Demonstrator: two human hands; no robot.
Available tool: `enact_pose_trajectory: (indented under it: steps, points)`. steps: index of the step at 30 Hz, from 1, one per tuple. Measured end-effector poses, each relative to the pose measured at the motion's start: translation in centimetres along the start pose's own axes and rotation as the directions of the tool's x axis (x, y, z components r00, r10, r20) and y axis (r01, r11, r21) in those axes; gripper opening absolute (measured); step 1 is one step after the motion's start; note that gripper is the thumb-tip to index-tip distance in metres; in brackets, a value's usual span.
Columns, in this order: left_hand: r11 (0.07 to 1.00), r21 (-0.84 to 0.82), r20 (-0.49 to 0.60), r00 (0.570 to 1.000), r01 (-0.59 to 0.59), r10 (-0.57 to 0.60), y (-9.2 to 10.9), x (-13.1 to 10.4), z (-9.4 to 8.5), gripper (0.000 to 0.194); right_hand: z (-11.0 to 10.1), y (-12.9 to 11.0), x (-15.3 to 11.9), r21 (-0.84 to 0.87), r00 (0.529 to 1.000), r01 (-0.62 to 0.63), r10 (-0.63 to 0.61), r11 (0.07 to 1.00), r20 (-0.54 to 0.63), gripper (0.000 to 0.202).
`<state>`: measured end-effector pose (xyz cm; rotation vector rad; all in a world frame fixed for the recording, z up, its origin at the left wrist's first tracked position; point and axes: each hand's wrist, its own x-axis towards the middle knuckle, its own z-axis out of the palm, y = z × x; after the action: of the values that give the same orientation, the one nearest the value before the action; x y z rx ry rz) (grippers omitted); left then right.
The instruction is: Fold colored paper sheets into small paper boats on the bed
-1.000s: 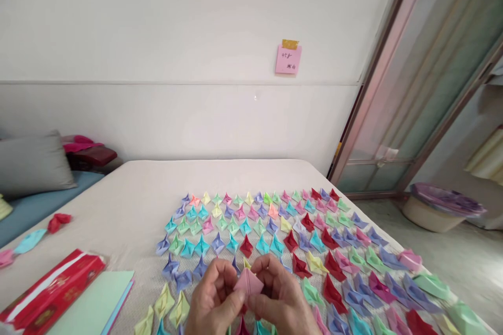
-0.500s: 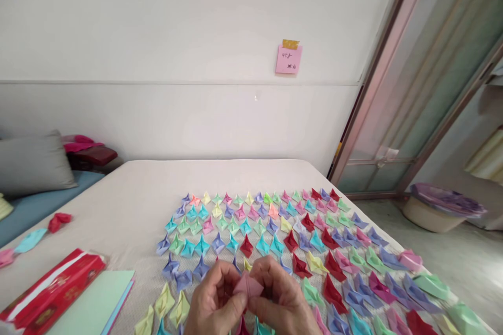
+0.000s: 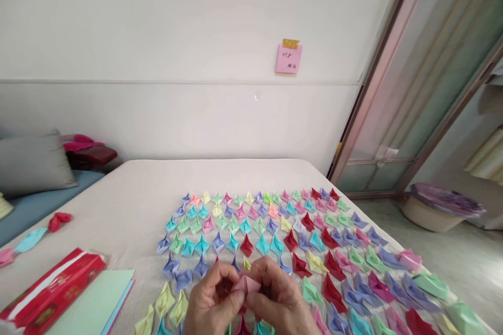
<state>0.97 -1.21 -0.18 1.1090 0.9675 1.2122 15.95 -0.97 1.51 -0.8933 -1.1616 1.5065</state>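
A small, creased pink folded-paper piece [image 3: 245, 283] sits pinched between the fingertips of the left hand [image 3: 212, 303] and right hand [image 3: 280, 301], both closed on it, low in view above rows of crisp, pointed, multicoloured paper boats [image 3: 275, 230] on a pale cloth-covered table [image 3: 129, 204].

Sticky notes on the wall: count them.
1. A single pink sticky note, taped at its top, hangs on the white wall right of centre, near the glass door frame. No others show.
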Motion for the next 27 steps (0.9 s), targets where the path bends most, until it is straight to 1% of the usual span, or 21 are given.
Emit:
enact_pose_trajectory:
  steps: [4, 8, 11, 15, 18, 22, 25, 27]
  points:
    - [0.999, -0.045, -0.02, 0.999, 0.027, -0.028, 1.0, -0.1, 0.7, 0.026, 0.2, 0.4, 0.2, 0.016, 0.999, -0.046, 0.046, 0.999, -0.025, 0.024]
    - [0.992, -0.09, 0.007, 0.996, 0.09, -0.09, 1.7, -0.1, 1.3, 0.026, 0.3, 0.7, 0.3, 0.026, 0.995, -0.056, 0.058, 0.998, -0.082, 0.023]
    - [0.983, -0.131, 0.019, 0.992, 0.128, -0.127, 1.5, 0.0, 1.4, 0.027, 0.5, 0.6, 0.3, 0.063, 0.995, -0.038, 0.043, 0.997, -0.092, 0.023]
    - [0.928, -0.301, 0.044, 0.975, 0.22, -0.217, 0.9, 0.1, 1.4, 0.026, 0.6, 0.3, 0.3, 0.083, 0.994, -0.023, 0.032, 0.996, -0.104, 0.022]
    - [0.896, -0.353, 0.058, 0.962, 0.268, -0.266, 0.9, 0.1, 1.4, 0.022, 0.7, 0.1, 0.3, 0.064, 0.995, -0.04, 0.046, 0.997, -0.091, 0.022]
    - [0.896, -0.368, 0.042, 0.967, 0.249, -0.251, 0.7, 0.1, 1.1, 0.014, 0.8, -0.4, 0.0, 0.044, 0.995, -0.072, 0.075, 0.996, -0.062, 0.019]
    - [0.91, -0.347, 0.015, 0.971, 0.228, -0.238, 0.0, 0.2, 0.8, 0.01, 0.8, -0.8, -0.2, 0.01, 0.996, -0.084, 0.085, 0.996, -0.037, 0.017]
    - [0.919, -0.335, -0.003, 0.975, 0.208, -0.222, -0.8, 0.3, 0.7, 0.013, 0.9, -0.5, -0.1, -0.001, 0.996, -0.07, 0.07, 0.998, -0.05, 0.016]
